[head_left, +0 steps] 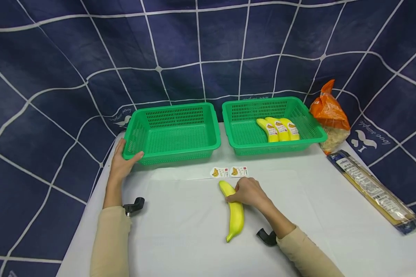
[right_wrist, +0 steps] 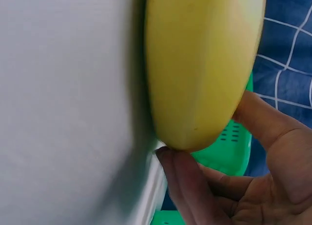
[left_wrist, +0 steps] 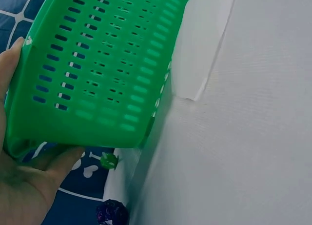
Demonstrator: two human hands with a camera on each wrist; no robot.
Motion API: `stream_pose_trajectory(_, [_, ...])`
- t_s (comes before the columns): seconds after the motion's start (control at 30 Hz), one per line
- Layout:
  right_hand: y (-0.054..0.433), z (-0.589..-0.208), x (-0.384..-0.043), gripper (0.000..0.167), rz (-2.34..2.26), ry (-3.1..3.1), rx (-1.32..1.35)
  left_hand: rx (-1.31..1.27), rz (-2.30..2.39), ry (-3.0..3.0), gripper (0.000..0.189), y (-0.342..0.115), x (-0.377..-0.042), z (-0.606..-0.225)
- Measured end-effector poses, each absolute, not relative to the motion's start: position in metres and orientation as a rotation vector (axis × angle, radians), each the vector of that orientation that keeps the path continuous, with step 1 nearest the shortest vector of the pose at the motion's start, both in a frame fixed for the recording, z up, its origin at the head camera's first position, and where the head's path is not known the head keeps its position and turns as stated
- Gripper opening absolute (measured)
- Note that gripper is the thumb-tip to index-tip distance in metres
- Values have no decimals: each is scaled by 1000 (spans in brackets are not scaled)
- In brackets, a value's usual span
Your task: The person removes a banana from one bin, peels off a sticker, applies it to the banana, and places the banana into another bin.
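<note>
My left hand [head_left: 120,164] holds the near left corner of the left green basket [head_left: 180,157], thumb on the front side and fingers along the left side. Inside that basket only its slatted floor shows. A single yellow banana [head_left: 236,219] lies on the white tabletop. Near its upper end my right hand [head_left: 251,192] pinches it between thumb and fingers; the right wrist view shows the banana [right_wrist: 200,73] close up. Just beyond it are two banana-picture stickers [head_left: 238,172] on a white strip.
At the right, another green basket [head_left: 274,149] contains three stickered bananas [head_left: 282,130]. Beside it stands an orange-topped bag [head_left: 329,111]. A long flat package [head_left: 374,190] lies along the right edge. Dark blue checked cloth [head_left: 180,42] hangs behind and at the sides.
</note>
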State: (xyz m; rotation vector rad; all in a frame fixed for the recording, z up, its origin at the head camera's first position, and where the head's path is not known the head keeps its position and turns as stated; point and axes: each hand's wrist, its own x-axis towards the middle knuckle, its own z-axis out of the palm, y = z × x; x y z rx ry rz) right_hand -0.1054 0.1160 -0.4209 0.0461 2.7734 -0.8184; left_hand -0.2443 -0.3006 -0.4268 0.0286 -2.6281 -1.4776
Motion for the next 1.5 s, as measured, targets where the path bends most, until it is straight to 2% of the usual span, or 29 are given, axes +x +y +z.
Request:
stream_pose_trajectory(0.23, [117, -428, -103, 42, -868, 2785, 23, 116, -1468, -2574, 101, -295, -241, -430])
stream_pose_trajectory(0.43, [116, -428, -102, 39, -862, 2787, 36, 242, -1355, -2546, 101, -284, -224, -425])
stream_pose_trajectory(0.83, [116, -426, -101, 35, -886, 2772, 43, 198, -1020, -2539, 98, -241, -189, -401])
stream_pose_trajectory(1.0, [116, -428, -100, 35, -897, 2765, 44, 33, -908, -2533, 95, -214, -170, -385])
stream_pose_trajectory(1.2, [117, -430, -99, 36, -887, 2761, 62, -349, -852, -2656, 89, -170, -143, -375])
stream_pose_trajectory(1.33, [117, -430, -100, 37, -891, 2765, 57, -571, -829, -2801, 87, -146, -135, -385])
stream_pose_trajectory(1.5, [116, -430, -100, 44, -888, 2785, 63, -764, -769, -2978, 87, -131, -147, -415])
